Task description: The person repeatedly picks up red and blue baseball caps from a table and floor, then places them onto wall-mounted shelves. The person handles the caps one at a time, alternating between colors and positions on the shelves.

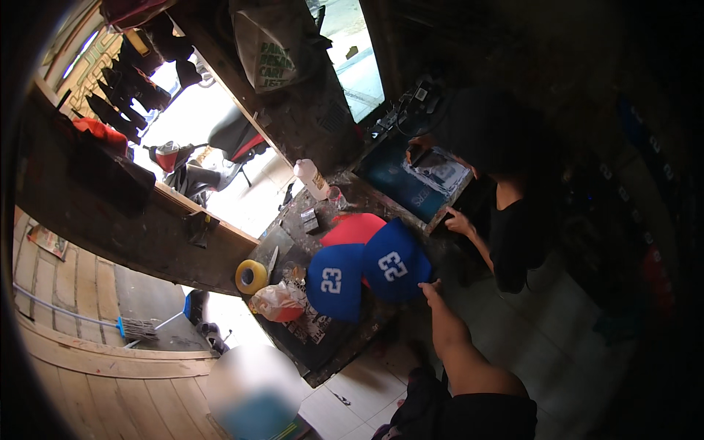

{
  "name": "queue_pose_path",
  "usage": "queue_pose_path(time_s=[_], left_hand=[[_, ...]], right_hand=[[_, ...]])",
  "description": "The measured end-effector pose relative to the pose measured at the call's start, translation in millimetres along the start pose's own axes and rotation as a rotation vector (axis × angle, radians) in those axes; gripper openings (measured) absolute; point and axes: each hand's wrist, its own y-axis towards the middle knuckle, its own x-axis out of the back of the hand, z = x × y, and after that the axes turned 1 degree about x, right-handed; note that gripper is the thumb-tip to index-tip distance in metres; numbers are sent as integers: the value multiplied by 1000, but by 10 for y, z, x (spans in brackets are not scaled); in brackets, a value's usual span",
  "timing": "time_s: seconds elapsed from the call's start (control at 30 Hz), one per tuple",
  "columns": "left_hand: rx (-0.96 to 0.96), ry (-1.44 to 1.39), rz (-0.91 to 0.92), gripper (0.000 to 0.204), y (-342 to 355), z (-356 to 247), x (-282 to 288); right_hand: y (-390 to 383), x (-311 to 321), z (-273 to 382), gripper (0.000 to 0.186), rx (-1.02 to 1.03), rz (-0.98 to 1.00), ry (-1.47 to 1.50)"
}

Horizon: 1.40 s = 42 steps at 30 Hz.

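My right hand [431, 289] reaches up from the lower edge. Its fingers are closed at the lower right edge of a blue fabric piece [412, 258] with a white printed number. The piece lies partly over a red fabric piece [350, 230] on a dark worktable [296, 224]. Just left of it is a second blue fabric piece [331, 299], also with a white number. My left hand is out of view.
A co-worker in black [513, 242] leans over a printing screen [392, 180], one hand [418, 147] on a dark tool. On the table are a white bottle [311, 180], a tape roll [251, 276] and a plastic bag [279, 301]. A broom [138, 328] lies at left.
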Motion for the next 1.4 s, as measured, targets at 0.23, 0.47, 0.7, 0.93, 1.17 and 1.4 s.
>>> queue_pose_path(time_s=[0.23, 0.47, 0.7, 0.93, 1.17, 1.4], left_hand=[[-95, -204, 84, 48, 68, -688, -175], [-272, -537, 633, 52, 96, -1728, -705], [-314, -1091, 1044, 64, 358, -2132, -409], [-403, -1013, 848, 59, 561, -1773, 686], [-429, -1027, 429, 31, 306, -1158, 986], [-571, -827, -122, 19, 367, -700, 975]], right_hand=[[-340, 231, -212, 70, -39, 339, 627], [-1781, 358, -175, 30, 60, 1235, 719], [-3466, 738, 395, 55, 557, 1489, -69], [-3266, -18, -561, 71, 477, 1267, -503], [-3176, -387, -859, 58, 284, 1474, -586], [-1766, -1125, -187, 20, 121, 705, -21]])
